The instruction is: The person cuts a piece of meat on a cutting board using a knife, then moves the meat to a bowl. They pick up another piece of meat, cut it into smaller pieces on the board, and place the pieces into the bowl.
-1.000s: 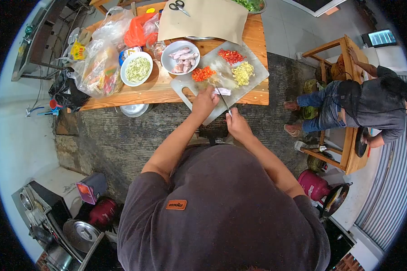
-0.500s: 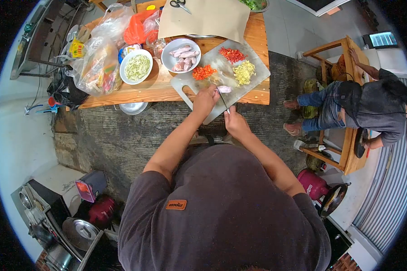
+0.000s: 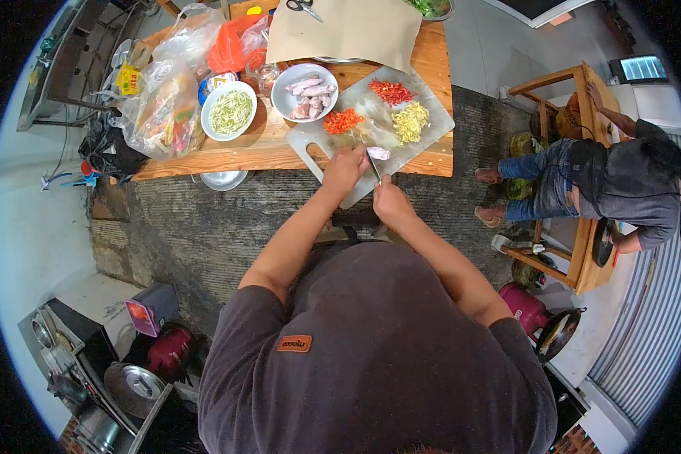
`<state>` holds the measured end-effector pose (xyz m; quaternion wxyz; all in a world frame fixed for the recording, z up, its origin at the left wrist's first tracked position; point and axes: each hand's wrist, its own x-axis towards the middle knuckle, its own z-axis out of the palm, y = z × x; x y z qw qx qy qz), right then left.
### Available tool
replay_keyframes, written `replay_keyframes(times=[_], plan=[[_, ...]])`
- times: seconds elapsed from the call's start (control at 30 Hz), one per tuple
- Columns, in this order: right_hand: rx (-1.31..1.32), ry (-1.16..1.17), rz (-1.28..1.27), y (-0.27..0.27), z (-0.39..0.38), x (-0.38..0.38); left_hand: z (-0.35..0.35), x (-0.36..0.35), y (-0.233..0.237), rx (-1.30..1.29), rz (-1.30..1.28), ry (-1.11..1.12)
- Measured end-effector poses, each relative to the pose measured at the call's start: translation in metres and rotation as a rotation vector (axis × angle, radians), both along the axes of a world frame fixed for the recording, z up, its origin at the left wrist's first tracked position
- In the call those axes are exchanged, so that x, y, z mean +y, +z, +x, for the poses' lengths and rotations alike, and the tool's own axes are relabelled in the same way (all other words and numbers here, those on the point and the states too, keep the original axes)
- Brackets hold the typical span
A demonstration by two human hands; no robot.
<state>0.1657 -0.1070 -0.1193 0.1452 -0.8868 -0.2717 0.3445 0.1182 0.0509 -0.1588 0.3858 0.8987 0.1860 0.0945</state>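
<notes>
My right hand [image 3: 391,200] is closed around the handle of a knife [image 3: 375,168], its blade angled over the grey cutting board [image 3: 315,135]. Closed fingers of my left hand [image 3: 345,171] press on the board just left of the blade; what they hold is hidden. A pale pink piece that looks like raw meat [image 3: 379,153] lies against the blade's right side. On the board sit piles of chopped orange-red pepper [image 3: 343,121], sliced red chili [image 3: 391,92] and chopped yellow pieces [image 3: 410,122]. Behind is a white bowl [image 3: 278,98] of similar pink meat pieces.
Left on the wooden table [image 3: 174,168] stand a bowl [image 3: 206,125] of pale green shreds and several plastic bags [image 3: 159,106]. Brown paper [image 3: 348,34] with scissors [image 3: 303,7] lies at the back. To the right, another person [image 3: 628,181] works at a wooden table [image 3: 589,257].
My right hand has shifted slightly up and left, bringing the knife handle nearer my left hand. The left hand stays almost in place.
</notes>
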Motion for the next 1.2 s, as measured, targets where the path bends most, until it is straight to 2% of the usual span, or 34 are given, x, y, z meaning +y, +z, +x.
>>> replay_keyframes(times=[0.37,0.5,0.6,0.77,0.83,0.93,1.03,1.13,1.2], plan=[[0.020,-0.043,-0.016,-0.005,0.004,0.021,0.004,-0.002,0.000,0.005,-0.026,0.077],[0.067,-0.025,-0.051,0.020,-0.006,0.004,0.005,-0.001,-0.003,-0.007,-0.060,0.101],[-0.070,0.030,0.003,-0.002,-0.004,-0.007,0.002,-0.009,0.001,0.024,-0.024,0.082],[-0.078,-0.010,0.026,-0.027,0.009,0.015,0.003,-0.011,-0.007,-0.009,-0.012,0.079],[-0.075,-0.024,0.040,-0.015,0.007,0.017,0.007,-0.010,-0.008,-0.027,-0.014,0.119],[0.020,-0.040,-0.110,0.010,-0.002,0.009,0.009,-0.011,-0.007,-0.010,-0.035,0.153],[0.022,-0.049,-0.120,0.011,0.000,0.008,0.006,-0.017,-0.004,-0.015,-0.006,0.090],[-0.029,-0.026,-0.003,-0.004,0.014,0.024,0.009,-0.015,-0.003,-0.015,-0.016,0.065],[-0.007,-0.033,-0.013,-0.014,0.009,0.016,0.012,-0.009,-0.003,0.058,-0.054,0.149]])
